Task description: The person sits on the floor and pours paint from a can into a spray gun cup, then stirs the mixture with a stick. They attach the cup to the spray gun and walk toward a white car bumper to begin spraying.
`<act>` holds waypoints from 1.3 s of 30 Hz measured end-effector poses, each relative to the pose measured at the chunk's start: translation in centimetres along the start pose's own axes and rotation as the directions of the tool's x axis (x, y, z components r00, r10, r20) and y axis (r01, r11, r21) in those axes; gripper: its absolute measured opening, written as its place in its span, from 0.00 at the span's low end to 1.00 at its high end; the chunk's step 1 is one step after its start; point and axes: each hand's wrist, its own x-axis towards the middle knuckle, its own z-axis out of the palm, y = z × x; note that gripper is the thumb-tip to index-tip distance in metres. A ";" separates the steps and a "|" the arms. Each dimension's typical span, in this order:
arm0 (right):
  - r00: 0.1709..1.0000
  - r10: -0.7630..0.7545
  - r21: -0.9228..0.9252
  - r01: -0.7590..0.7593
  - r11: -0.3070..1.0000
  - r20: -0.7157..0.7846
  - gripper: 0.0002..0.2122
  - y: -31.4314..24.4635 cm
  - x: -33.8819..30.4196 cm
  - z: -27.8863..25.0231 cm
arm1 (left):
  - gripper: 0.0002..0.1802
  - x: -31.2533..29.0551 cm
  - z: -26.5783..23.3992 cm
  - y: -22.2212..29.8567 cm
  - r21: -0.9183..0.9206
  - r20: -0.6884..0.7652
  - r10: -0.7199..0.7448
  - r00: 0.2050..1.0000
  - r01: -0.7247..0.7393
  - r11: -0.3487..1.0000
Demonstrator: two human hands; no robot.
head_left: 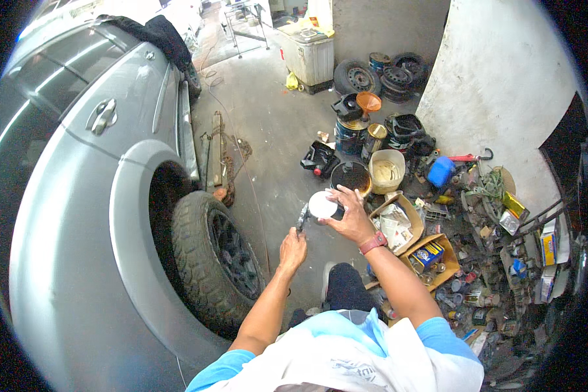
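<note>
My left hand point(293, 250) is closed around the handle of a narrow tool. The tool's upper end point(303, 214) is smeared whitish grey and points up beside a small round container point(323, 205); whether the two touch I cannot tell. That container has a white round face and a dark side. My right hand point(351, 217), with a reddish band on its wrist, grips it from the right, thumb and fingers around its edge. Both hands are in front of my body, above the floor.
A silver car point(65, 215) with its front tyre point(209, 255) turned out stands at left. Right of my hands are a black-stained bucket point(351, 178), a cream bucket point(387, 171), cardboard boxes point(431, 261) and heaped parts. Wheels point(357, 78) lean at the back wall.
</note>
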 end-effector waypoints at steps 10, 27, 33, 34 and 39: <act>0.994 -0.099 -0.007 0.100 0.995 0.035 0.29 7.4 27.1 5.6 | 0.26 24.5 -3.8 4.7 0.077 -0.073 -0.146 0.987 0.152 0.985; 0.969 0.207 0.524 -0.246 0.815 0.134 0.39 12.8 71.4 24.4 | 0.43 74.2 -22.8 6.8 -0.731 0.091 -0.241 0.966 0.229 0.643; 0.924 -0.006 0.665 -0.270 0.696 0.381 0.49 11.9 93.1 34.7 | 0.68 91.1 -34.6 12.5 -0.816 0.134 -0.055 0.989 0.142 0.560; 0.948 0.012 0.662 -0.232 0.713 0.319 0.47 12.2 96.7 35.2 | 0.69 93.6 -35.9 13.4 -0.823 0.125 -0.076 0.989 0.146 0.549; 0.946 0.218 0.527 -0.316 0.789 0.241 0.43 16.6 113.3 37.8 | 0.63 107.1 -36.1 16.3 -0.848 0.065 0.133 0.989 -0.015 0.530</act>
